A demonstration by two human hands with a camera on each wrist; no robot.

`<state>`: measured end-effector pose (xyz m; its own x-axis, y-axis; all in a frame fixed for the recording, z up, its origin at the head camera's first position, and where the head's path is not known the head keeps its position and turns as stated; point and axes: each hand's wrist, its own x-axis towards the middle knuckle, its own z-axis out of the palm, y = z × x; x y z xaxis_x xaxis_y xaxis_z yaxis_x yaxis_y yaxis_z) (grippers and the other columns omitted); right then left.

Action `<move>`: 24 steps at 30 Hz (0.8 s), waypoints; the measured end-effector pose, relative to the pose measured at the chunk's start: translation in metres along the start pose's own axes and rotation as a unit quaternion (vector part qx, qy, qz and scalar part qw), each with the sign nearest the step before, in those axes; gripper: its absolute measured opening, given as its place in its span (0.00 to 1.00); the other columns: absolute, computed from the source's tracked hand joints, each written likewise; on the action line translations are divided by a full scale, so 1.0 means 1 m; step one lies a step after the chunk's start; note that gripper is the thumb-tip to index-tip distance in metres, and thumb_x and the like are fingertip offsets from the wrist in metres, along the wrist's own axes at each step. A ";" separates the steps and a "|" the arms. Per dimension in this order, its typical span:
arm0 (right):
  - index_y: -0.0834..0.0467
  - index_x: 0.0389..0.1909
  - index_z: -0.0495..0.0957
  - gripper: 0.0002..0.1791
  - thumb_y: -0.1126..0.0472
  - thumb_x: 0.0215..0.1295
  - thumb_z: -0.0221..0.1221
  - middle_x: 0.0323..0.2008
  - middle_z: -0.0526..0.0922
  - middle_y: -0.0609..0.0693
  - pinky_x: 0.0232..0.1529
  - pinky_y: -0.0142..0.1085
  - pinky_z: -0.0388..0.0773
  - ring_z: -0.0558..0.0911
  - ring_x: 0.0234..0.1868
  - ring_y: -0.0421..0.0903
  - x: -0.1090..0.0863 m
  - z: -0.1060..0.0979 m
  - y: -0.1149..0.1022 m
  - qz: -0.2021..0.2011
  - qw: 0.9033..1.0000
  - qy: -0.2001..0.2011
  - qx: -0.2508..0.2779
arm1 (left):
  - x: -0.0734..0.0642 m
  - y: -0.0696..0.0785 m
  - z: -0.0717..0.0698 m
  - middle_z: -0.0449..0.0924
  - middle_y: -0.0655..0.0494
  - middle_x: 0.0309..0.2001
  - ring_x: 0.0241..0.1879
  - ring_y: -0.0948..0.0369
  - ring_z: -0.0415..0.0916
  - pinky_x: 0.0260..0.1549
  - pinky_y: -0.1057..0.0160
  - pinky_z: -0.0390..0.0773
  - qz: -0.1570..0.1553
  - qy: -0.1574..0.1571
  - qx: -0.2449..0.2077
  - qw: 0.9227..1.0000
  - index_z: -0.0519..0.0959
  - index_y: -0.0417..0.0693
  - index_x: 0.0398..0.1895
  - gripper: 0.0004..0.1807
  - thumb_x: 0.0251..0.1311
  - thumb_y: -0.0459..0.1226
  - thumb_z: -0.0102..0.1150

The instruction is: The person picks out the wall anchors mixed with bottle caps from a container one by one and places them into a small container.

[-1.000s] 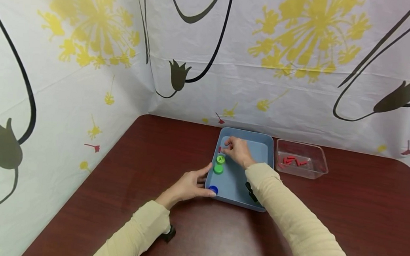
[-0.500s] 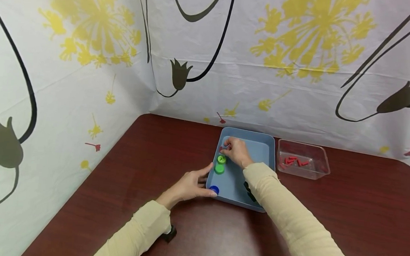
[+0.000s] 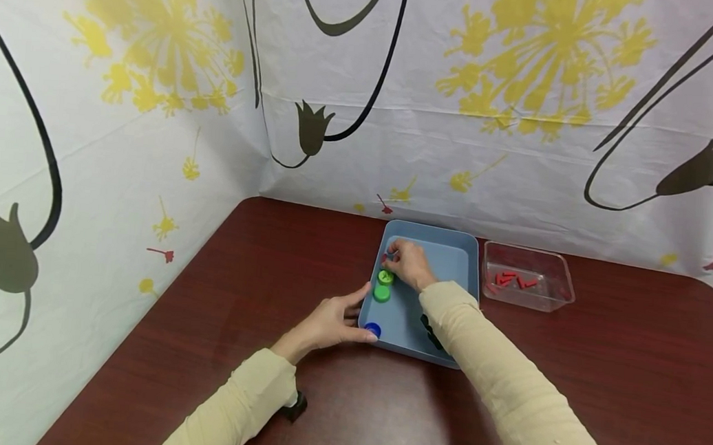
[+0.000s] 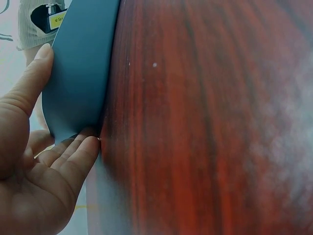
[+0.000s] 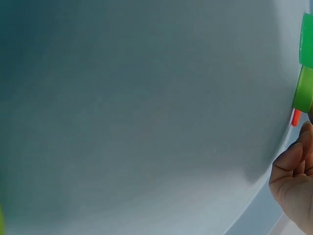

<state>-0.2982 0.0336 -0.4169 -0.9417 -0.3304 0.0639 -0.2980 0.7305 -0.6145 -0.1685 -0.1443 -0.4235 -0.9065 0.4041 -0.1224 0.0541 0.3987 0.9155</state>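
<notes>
A shallow blue tray (image 3: 414,323) sits on the dark red table. My left hand (image 3: 327,325) holds its near-left corner, thumb at the front rim and fingers against the left wall. Close to that thumb lies a dark blue bottle cap (image 3: 372,330). A green bottle cap (image 3: 381,293) and a light green one (image 3: 386,278) line the tray's left side. My right hand (image 3: 411,261) bends its fingers down just beyond the light green cap. A small red stick (image 5: 296,117) shows beside that cap in the right wrist view. Whether the fingers pinch anything is hidden.
To the right of the tray stands a clear plastic box (image 3: 549,301) with several red sticks (image 3: 504,280) in it. A patterned white cloth (image 3: 348,167) hangs behind the table (image 3: 280,245) and along its left.
My right hand's fingers have come slightly nearer to the light green cap, covering more of the spot behind it. My left hand keeps its hold on the tray corner.
</notes>
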 end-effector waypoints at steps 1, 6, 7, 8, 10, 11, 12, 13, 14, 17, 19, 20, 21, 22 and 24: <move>0.67 0.42 0.78 0.14 0.65 0.56 0.65 0.30 0.81 0.58 0.30 0.37 0.75 0.77 0.30 0.48 0.000 0.000 0.000 0.001 1.000 -0.001 0.000 | 0.000 0.000 0.000 0.61 0.45 0.68 0.60 0.52 0.71 0.52 0.58 0.77 -0.001 0.000 0.000 1.000 0.48 0.53 0.74 0.53 0.49 0.42 0.71; 0.67 0.42 0.78 0.14 0.65 0.57 0.65 0.31 0.80 0.58 0.30 0.36 0.73 0.76 0.30 0.48 0.002 0.001 -0.001 0.011 1.000 -0.009 0.007 | 0.000 -0.001 0.000 0.60 0.46 0.69 0.60 0.52 0.71 0.52 0.58 0.77 -0.005 -0.001 -0.002 1.000 0.48 0.55 0.74 0.53 0.48 0.43 0.71; 0.67 0.42 0.78 0.14 0.65 0.57 0.65 0.31 0.80 0.58 0.30 0.35 0.73 0.76 0.30 0.48 0.002 0.002 -0.001 0.011 1.000 -0.009 0.008 | 0.000 -0.002 0.000 0.60 0.46 0.69 0.60 0.52 0.70 0.52 0.58 0.77 -0.005 -0.001 -0.001 1.000 0.48 0.56 0.74 0.53 0.48 0.43 0.71; 0.67 0.42 0.78 0.14 0.65 0.57 0.65 0.31 0.80 0.58 0.29 0.35 0.73 0.76 0.30 0.48 0.003 0.002 -0.001 0.012 1.000 -0.009 0.008 | 0.001 -0.002 0.000 0.60 0.46 0.69 0.60 0.52 0.70 0.52 0.58 0.77 -0.004 -0.001 -0.001 1.000 0.48 0.56 0.74 0.53 0.48 0.43 0.71; 0.67 0.42 0.78 0.14 0.65 0.56 0.65 0.31 0.80 0.58 0.29 0.35 0.73 0.76 0.29 0.48 0.003 0.002 -0.001 0.009 1.000 -0.007 0.007 | 0.001 -0.003 0.000 0.60 0.47 0.69 0.60 0.53 0.71 0.52 0.57 0.77 -0.005 -0.001 0.003 1.000 0.48 0.57 0.74 0.53 0.48 0.43 0.71; 0.67 0.42 0.78 0.14 0.65 0.56 0.65 0.31 0.80 0.58 0.29 0.35 0.73 0.76 0.29 0.48 0.003 0.002 -0.001 0.008 1.000 -0.005 0.006 | 0.001 -0.003 0.000 0.60 0.47 0.69 0.60 0.53 0.71 0.52 0.57 0.77 -0.005 0.000 0.004 1.000 0.48 0.58 0.74 0.52 0.49 0.43 0.71; 0.67 0.42 0.78 0.14 0.65 0.56 0.65 0.30 0.80 0.58 0.29 0.35 0.73 0.76 0.29 0.48 0.003 0.003 -0.001 0.008 1.000 -0.004 0.005 | 0.001 -0.003 0.000 0.60 0.47 0.69 0.60 0.53 0.70 0.52 0.57 0.76 -0.006 0.000 0.006 1.000 0.48 0.58 0.74 0.52 0.49 0.43 0.71; 0.67 0.42 0.78 0.14 0.66 0.56 0.65 0.30 0.80 0.58 0.29 0.36 0.73 0.76 0.29 0.48 0.003 0.003 -0.001 0.007 1.000 -0.003 0.005 | 0.001 -0.003 0.000 0.60 0.47 0.69 0.60 0.52 0.70 0.53 0.57 0.76 -0.006 0.000 0.007 1.000 0.48 0.58 0.74 0.52 0.49 0.42 0.71; 0.67 0.42 0.78 0.14 0.66 0.56 0.65 0.30 0.80 0.58 0.29 0.36 0.73 0.76 0.29 0.48 0.003 0.003 -0.001 0.008 1.000 -0.003 0.005 | 0.001 -0.002 0.000 0.60 0.47 0.69 0.60 0.52 0.70 0.53 0.56 0.76 -0.006 0.001 0.007 1.000 0.48 0.58 0.74 0.52 0.49 0.42 0.71; 0.66 0.41 0.78 0.13 0.66 0.56 0.65 0.30 0.80 0.58 0.29 0.35 0.73 0.76 0.29 0.47 0.004 0.005 0.000 0.010 1.000 -0.002 0.005 | -0.002 0.005 0.000 0.60 0.44 0.69 0.61 0.50 0.70 0.53 0.54 0.75 -0.008 -0.001 0.006 1.000 0.48 0.54 0.74 0.51 0.50 0.39 0.70; 0.66 0.40 0.78 0.12 0.66 0.56 0.65 0.29 0.80 0.57 0.28 0.34 0.72 0.76 0.29 0.47 0.004 0.005 0.000 0.009 1.000 0.000 0.004 | -0.006 0.013 -0.001 0.60 0.42 0.68 0.61 0.49 0.69 0.54 0.54 0.75 -0.007 -0.002 0.004 1.000 0.49 0.50 0.74 0.51 0.50 0.37 0.70; 0.66 0.40 0.78 0.12 0.66 0.56 0.65 0.29 0.80 0.57 0.28 0.34 0.72 0.76 0.28 0.47 0.004 0.005 0.000 0.009 1.000 0.001 0.004 | -0.008 0.018 -0.001 0.60 0.41 0.68 0.60 0.48 0.69 0.54 0.53 0.75 -0.007 -0.003 0.004 1.000 0.49 0.48 0.74 0.50 0.50 0.36 0.70; 0.66 0.40 0.78 0.12 0.66 0.56 0.65 0.29 0.80 0.57 0.28 0.34 0.72 0.76 0.28 0.47 0.004 0.005 0.000 0.008 1.000 0.002 0.004 | -0.010 0.023 -0.002 0.60 0.40 0.68 0.60 0.47 0.69 0.54 0.53 0.75 -0.007 -0.004 0.004 1.000 0.49 0.46 0.73 0.50 0.51 0.36 0.69; 0.66 0.40 0.79 0.12 0.66 0.56 0.65 0.29 0.80 0.57 0.28 0.34 0.72 0.76 0.28 0.47 0.004 0.005 0.000 0.007 1.000 0.001 0.004 | -0.013 0.028 -0.003 0.60 0.39 0.68 0.60 0.47 0.69 0.54 0.53 0.75 -0.006 -0.004 0.005 1.000 0.49 0.45 0.73 0.50 0.51 0.35 0.69; 0.66 0.40 0.79 0.11 0.66 0.56 0.65 0.29 0.80 0.57 0.28 0.34 0.72 0.76 0.28 0.47 0.004 0.005 0.000 0.007 1.000 0.002 0.003 | -0.015 0.033 -0.003 0.60 0.39 0.68 0.60 0.46 0.70 0.53 0.53 0.76 -0.001 -0.002 0.006 1.000 0.49 0.43 0.73 0.50 0.51 0.35 0.69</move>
<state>-0.3013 0.0291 -0.4206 -0.9466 -0.3172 0.0582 -0.2833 0.7315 -0.6203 -0.1542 -0.1401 -0.3905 -0.9047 0.4072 -0.1251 0.0582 0.4091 0.9106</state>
